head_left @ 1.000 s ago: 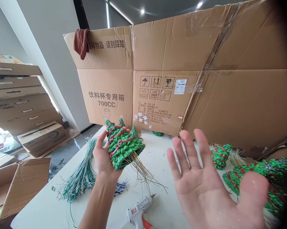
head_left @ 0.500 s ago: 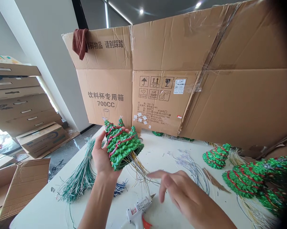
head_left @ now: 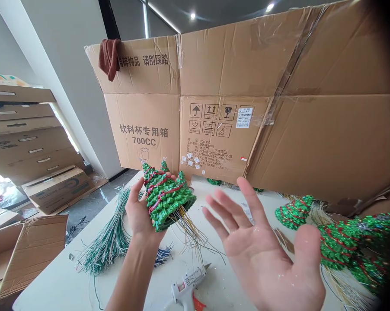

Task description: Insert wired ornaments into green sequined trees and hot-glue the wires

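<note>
My left hand [head_left: 143,211] is wrapped round a cluster of small green Christmas trees [head_left: 169,196] trimmed with dark red strands, tilted on their side. A bundle of yellowish wires [head_left: 191,231] trails from the open base of the trees, pointing down and right. Palm turned upward, my right hand [head_left: 260,250] is spread wide with nothing in it, right of the wires and apart from them; a few bright specks show on its skin. On the table below the wires lies a white hot glue gun [head_left: 188,287] with an orange-red trigger.
Bundled green-and-white wires [head_left: 110,237] lie to the left, blue wire pieces [head_left: 163,255] beside my left forearm. More tinsel trees [head_left: 340,242] rest at the right. A tall cardboard screen [head_left: 224,86] stands behind the white table [head_left: 59,285]. An open carton [head_left: 36,255] is at lower left.
My right hand has turned over from a pointing pose near the wire ends to an open, raised palm farther right. My left hand and the trees have hardly moved.
</note>
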{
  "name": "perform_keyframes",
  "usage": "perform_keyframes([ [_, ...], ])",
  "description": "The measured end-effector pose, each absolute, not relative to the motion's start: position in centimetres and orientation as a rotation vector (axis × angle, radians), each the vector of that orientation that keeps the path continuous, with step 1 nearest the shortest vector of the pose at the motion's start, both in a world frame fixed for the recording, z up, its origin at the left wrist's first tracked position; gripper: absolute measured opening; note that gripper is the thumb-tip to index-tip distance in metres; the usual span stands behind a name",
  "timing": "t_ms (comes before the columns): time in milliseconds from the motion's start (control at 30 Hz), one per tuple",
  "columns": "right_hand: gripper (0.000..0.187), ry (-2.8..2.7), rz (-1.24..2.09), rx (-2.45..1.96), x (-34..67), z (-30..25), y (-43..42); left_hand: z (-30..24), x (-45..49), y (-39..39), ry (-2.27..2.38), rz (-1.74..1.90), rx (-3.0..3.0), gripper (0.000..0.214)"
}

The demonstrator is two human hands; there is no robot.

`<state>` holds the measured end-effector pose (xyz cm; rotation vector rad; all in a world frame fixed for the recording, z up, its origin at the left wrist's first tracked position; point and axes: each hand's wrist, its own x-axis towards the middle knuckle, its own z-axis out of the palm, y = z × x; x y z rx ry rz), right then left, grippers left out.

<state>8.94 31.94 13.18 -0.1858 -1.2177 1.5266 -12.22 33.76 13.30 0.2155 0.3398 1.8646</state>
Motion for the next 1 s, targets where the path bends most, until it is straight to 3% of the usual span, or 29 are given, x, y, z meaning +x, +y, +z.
perform_keyframes([
  [167, 0.127, -0.996, 2.005, 0.128, 8.7, 10.8, 31.3, 13.0, -12.4, 33.9, 0.326, 1.878, 0.276, 0.031],
  [267, 0.142, -1.333, 2.049, 0.177, 9.6, 10.1, 32.2, 13.0, -12.5, 33.8, 0.309, 1.869, 0.275, 0.031],
  [400, 0.112, -1.946, 1.686, -0.314, 11.9, 11.7, 32.4, 13.1, -12.5, 33.8, 0.301, 1.868, 0.260, 0.030],
  [533, 0.093, -2.056, 0.880, -0.879, 12.5, 13.0, 30.5, 13.1, -12.5, 33.9, 0.335, 1.873, 0.242, 0.031],
  [633, 0.085, -2.022, 0.533, -0.932, 11.3, 12.8, 29.7, 13.0, -12.5, 33.9, 0.355, 1.870, 0.225, 0.032],
  [700, 0.084, -1.949, 0.476, -0.877, 10.0, 12.7, 30.0, 13.0, -12.5, 33.9, 0.346, 1.862, 0.242, 0.032],
  [800, 0.086, -1.743, 0.680, -0.608, 8.4, 12.6, 31.1, 13.0, -12.4, 33.8, 0.327, 1.848, 0.276, 0.032],
  [900, 0.081, -1.443, 1.171, -0.273, 7.7, 12.8, 31.7, 13.1, -12.2, 33.8, 0.355, 1.852, 0.253, 0.033],
  [1000, 0.096, -1.161, 1.651, -0.089, 7.9, 12.7, 31.7, 13.3, -12.1, 33.8, 0.379, 1.875, 0.212, 0.032],
])
